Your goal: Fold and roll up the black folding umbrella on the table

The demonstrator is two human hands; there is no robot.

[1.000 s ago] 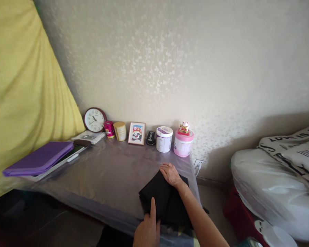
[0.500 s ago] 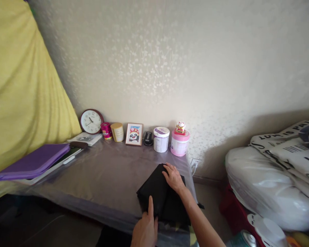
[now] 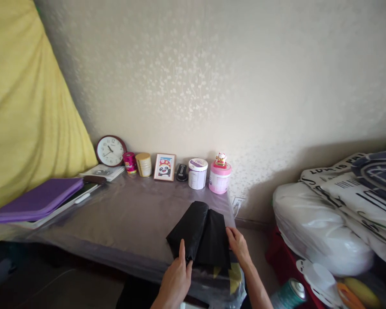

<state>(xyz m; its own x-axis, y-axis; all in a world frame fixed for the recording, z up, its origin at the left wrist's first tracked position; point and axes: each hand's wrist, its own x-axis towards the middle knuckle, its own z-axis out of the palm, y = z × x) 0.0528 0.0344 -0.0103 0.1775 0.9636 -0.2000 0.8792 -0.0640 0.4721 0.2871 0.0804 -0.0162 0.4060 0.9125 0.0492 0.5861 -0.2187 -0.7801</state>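
A black folding umbrella, collapsed with its cloth panels loose, lies at the front right corner of the table. My left hand grips its near end, with the index finger stretched along the cloth and the thumb at the gathered point. At the right side, the fingers of my right hand pinch the outer edge of a flat panel. A fold runs between the left panel and the right one. The umbrella's shaft and handle are hidden.
Along the wall stand a clock, a picture frame, a white tub and a pink tub with a cat figurine. A purple folder lies left. Bagged bedding and a spray can are right of the table.
My right hand has moved from the top of the umbrella down to its right edge and now pinches a panel, which lies more spread out. My left hand keeps its grip.
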